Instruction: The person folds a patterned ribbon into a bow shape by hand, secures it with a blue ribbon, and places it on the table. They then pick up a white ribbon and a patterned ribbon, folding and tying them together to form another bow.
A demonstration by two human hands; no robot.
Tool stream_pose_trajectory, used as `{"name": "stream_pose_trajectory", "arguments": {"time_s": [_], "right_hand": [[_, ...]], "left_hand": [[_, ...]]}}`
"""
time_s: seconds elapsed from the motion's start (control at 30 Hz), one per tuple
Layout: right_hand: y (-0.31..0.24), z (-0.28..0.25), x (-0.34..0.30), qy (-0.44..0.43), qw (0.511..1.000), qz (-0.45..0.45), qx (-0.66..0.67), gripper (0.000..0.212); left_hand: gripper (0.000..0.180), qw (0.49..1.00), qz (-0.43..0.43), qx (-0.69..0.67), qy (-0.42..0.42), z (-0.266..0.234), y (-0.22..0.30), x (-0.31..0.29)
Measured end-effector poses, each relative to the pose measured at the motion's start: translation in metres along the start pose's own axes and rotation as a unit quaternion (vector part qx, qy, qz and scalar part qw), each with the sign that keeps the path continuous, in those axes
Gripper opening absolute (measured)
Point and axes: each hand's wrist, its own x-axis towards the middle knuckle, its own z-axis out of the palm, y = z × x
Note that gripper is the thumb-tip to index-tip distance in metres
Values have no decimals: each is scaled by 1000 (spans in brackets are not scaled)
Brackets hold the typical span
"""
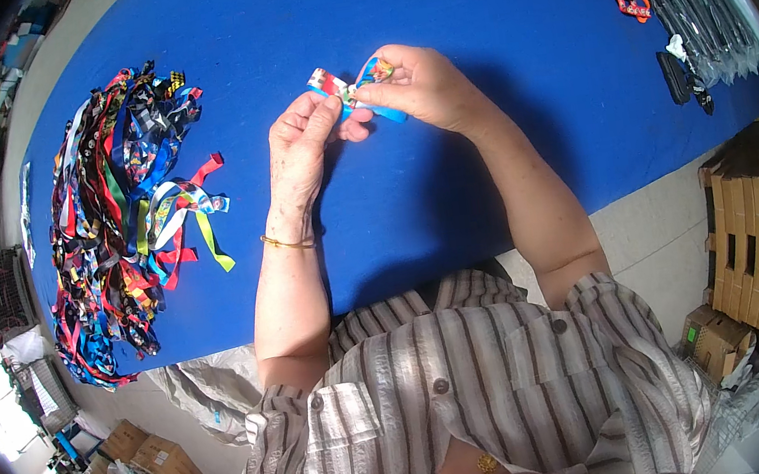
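Ribbon (pixel 328 83) pinched by L hand (pixel 303 133) & R hand (pixel 427 87) — mid part mostly hidden.

Blue table (pixel 504 13), pale floor (pixel 652 220) (brightly lit).

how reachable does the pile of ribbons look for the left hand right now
Probably yes: only blue tabletop shows between the left hand and the pile of ribbons, though that hand would likely first have to release the printed ribbon.
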Motion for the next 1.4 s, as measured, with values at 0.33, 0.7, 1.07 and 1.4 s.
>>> {"name": "stream_pose_trajectory", "arguments": {"time_s": [0.33,0.7,1.07,1.4], "right_hand": [[-5,-8,-1,-14,998,26,-54,25],[6,-7,2,-66,996,43,-39,23],[-7,-2,-1,-70,997,-23,-38,35],[-4,3,0,-63,995,-75,10,27]], "left_hand": [[20,999,31,-31,-4,-10,-3,3],[15,986,27,161,39,-9,6,-1],[25,998,22,-21,50,-7,-1,1],[40,998,0,-61,23,-2,4,1]]}}
